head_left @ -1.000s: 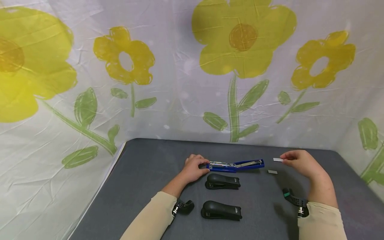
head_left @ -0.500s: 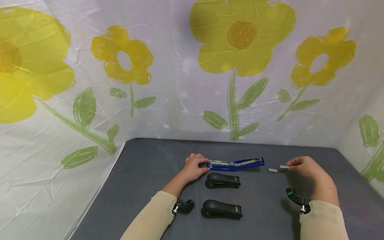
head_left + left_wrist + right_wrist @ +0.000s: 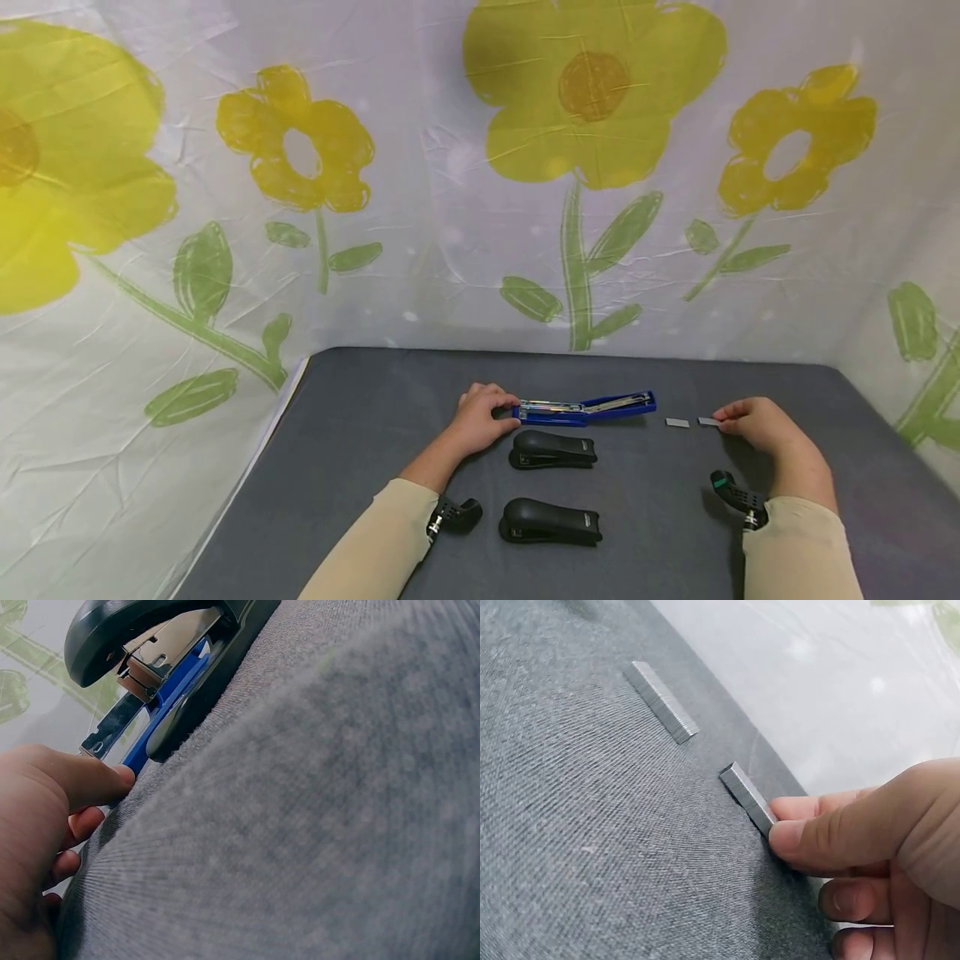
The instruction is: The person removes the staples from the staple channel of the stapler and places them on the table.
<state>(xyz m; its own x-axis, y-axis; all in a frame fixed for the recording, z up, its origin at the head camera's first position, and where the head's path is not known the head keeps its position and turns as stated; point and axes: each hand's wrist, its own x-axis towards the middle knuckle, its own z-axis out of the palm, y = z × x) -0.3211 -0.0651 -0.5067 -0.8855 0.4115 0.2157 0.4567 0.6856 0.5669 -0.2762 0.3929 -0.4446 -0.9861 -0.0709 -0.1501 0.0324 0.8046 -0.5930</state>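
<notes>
A blue stapler (image 3: 553, 414) lies opened out at the far side of the table, its metal staple channel exposed. My left hand (image 3: 480, 421) grips its left end between thumb and fingers; in the left wrist view the thumb (image 3: 112, 780) presses on the blue base. At the right, my right hand (image 3: 761, 423) pinches one end of a strip of staples (image 3: 748, 799) between thumb and forefinger, low at the table surface. Whether that strip touches the cloth, I cannot tell. A second strip of staples (image 3: 662, 703) lies just to its left, apart from the hand.
Two black staplers (image 3: 552, 450) (image 3: 551, 522) lie on the dark grey table (image 3: 637, 550) nearer to me, one behind the other. A flower-printed curtain (image 3: 420, 275) hangs along the table's far edge.
My right hand has moved to the right and down to the table with the strip of staples, beside the other strip. My left hand keeps its grip on the blue stapler.
</notes>
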